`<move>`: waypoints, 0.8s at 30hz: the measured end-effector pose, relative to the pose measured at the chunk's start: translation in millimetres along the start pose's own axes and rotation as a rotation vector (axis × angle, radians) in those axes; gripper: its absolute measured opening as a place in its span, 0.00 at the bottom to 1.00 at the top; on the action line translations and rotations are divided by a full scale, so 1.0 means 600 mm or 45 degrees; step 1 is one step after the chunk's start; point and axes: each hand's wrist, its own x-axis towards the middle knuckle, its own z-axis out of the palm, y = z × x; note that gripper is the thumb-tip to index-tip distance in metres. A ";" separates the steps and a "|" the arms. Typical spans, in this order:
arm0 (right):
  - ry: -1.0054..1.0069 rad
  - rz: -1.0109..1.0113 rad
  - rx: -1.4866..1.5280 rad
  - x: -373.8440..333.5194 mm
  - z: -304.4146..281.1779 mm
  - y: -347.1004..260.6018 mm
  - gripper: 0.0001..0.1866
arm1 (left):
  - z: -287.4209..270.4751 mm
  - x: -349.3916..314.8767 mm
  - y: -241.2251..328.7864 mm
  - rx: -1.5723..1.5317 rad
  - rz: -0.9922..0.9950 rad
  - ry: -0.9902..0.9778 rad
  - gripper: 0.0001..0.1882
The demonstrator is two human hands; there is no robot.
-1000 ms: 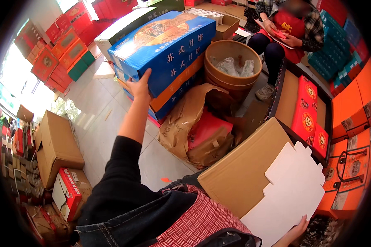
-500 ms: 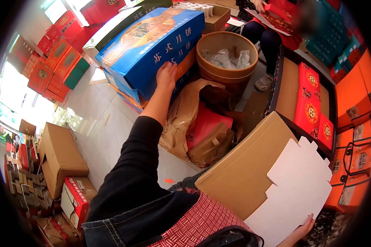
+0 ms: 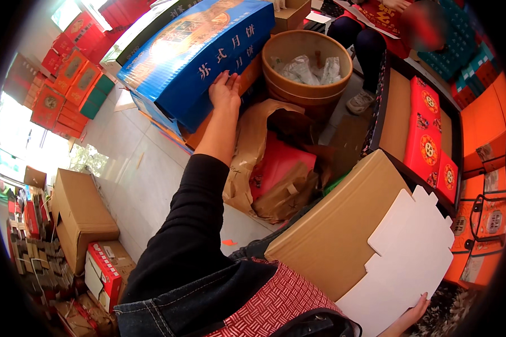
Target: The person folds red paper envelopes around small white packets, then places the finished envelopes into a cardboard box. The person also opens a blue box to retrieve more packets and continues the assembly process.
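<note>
We've got a blue printed box (image 3: 199, 59), closed, stacked ahead left, plus a white notched card sheet (image 3: 400, 255), unfolded, slanted at our right.

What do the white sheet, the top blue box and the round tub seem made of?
White sheet: probably thin card, matte, with notched edges. Top blue box: likely cardboard, its printed face glossy with glare. Round tub: smooth tan, perhaps plastic or wood; can't tell.

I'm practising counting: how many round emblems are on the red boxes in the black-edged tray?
3: far emblem, middle emblem and nearest emblem, all beyond the white cardboard in the right hand. Others may be hidden underneath.
</note>
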 end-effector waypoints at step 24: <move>-0.500 -0.168 0.503 -0.044 0.063 -0.066 0.13 | 0.120 -0.583 -0.049 1.370 0.586 -2.315 0.25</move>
